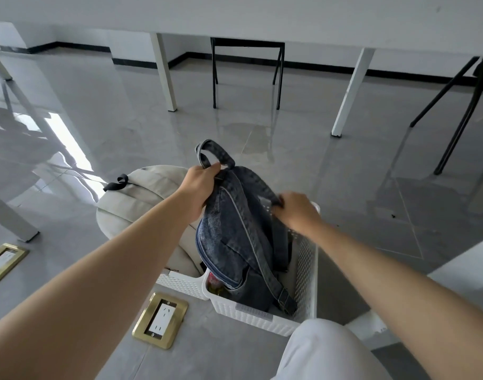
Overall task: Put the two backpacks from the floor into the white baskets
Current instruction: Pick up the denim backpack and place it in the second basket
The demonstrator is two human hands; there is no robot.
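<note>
At the centre of the frame, the blue denim backpack [235,237] stands upright inside the white perforated plastic basket [306,259], its base already down among the walls. The person's left hand [200,185] has its fingers closed on the bag's top beside the carry loop, and the right hand [298,209] pinches a shoulder strap at the basket's far rim. Just left of it, the cream canvas backpack [133,198] rests in a second white basket [180,283] — so the task looks nearly done, with only settling the denim bag and letting go left.
</note>
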